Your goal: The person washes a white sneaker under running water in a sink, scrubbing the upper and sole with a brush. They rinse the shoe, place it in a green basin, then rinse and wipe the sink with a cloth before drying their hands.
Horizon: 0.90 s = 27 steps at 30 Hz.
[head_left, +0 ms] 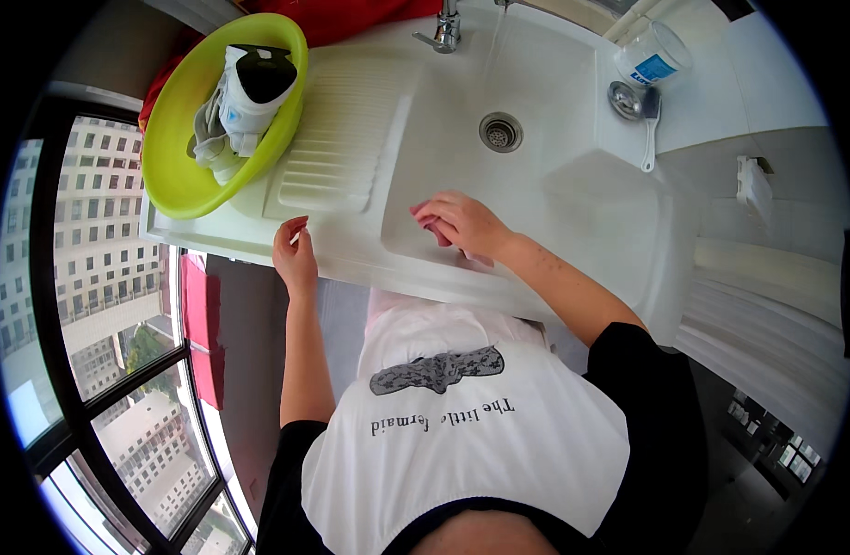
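Over the front rim of the white sink (416,129), my right hand (467,225) is closed round a pink cloth (429,222), whose folds stick out past the fingers. The cloth touches or nearly touches the rim; the hand hides most of it. Further left, my left hand (296,252) hovers at the counter's front edge, fingers loosely bent, thumb a little apart, nothing visible in it. Beyond it a yellow-green basin (180,176) stands on the counter's left end. White shoes (245,116) with a dark part lie in the basin.
A ribbed washboard slope (337,139) lies left of the bowl, with a round drain (500,132) in the bowl. A chrome faucet (443,32) stands at the back. On the right ledge are a clear plastic tub (661,46), a metal scourer (624,100) and a brush (650,129).
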Tool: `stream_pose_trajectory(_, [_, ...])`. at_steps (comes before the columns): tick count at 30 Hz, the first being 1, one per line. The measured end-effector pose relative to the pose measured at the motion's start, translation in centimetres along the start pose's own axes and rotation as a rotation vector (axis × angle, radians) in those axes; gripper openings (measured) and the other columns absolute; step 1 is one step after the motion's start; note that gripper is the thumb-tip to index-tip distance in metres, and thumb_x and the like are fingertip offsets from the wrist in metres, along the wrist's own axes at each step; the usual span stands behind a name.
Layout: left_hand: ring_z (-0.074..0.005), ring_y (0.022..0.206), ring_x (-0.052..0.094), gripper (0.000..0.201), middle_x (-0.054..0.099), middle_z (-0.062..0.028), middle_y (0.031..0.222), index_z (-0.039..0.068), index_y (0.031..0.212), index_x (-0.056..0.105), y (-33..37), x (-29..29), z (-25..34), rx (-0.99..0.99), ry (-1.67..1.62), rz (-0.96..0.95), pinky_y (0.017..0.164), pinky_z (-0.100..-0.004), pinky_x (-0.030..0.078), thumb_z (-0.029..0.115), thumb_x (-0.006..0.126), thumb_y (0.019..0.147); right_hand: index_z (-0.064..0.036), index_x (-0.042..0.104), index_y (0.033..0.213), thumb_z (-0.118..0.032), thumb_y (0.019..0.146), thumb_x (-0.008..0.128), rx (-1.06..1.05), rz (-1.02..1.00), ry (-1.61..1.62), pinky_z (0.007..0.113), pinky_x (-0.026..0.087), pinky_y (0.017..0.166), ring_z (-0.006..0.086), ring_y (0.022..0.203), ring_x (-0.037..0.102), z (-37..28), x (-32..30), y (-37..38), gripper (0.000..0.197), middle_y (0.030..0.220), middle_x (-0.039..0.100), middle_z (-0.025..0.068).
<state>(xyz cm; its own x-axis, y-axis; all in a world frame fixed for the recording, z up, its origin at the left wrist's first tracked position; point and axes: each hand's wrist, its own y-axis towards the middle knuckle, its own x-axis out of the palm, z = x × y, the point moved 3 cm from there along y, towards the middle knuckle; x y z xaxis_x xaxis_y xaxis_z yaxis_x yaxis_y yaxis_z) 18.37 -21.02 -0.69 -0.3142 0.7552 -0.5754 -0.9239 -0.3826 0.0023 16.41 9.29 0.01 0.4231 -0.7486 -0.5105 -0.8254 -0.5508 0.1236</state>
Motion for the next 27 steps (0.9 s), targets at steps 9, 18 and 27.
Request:
stream_pose_trajectory(9, [-0.0213,0.089,0.061,0.022,0.06,-0.0105,0.1,0.004,0.102,0.063,5.2,7.8,7.2,0.328,0.017,-0.183,0.078,-0.0309,0.049,0.006,0.053,0.082,-0.016,0.062,0.108,-0.01,0.08,0.059,0.094,0.48,-0.408,0.042,0.036,0.091,0.0279,0.11,0.045,4.1,4.6,12.3,0.029,0.108,0.059,0.0042])
stream_pose_trajectory(18, [-0.032,0.097,0.054,0.022,0.056,-0.0167,0.103,0.003,0.099,0.06,8.6,17.0,9.2,0.568,0.183,-0.274,0.084,-0.0393,0.046,0.006,0.055,0.077,-0.0062,0.057,0.108,-0.007,0.078,0.059,0.357,0.442,0.137,0.039,0.047,0.084,0.0357,0.093,0.058,6.7,-2.9,6.2,0.031,0.102,0.062,0.0133])
stream_pose_trajectory(27, [-0.034,0.098,0.055,0.025,0.057,-0.0182,0.101,0.002,0.104,0.059,12.4,26.5,14.9,0.416,0.007,-0.45,0.085,-0.0416,0.045,0.012,0.058,0.081,-0.0033,0.053,0.112,-0.011,0.071,0.066,0.406,1.062,0.309,0.038,0.047,0.087,0.0311,0.1,0.059,14.4,-15.8,14.7,0.043,0.106,0.06,0.0166])
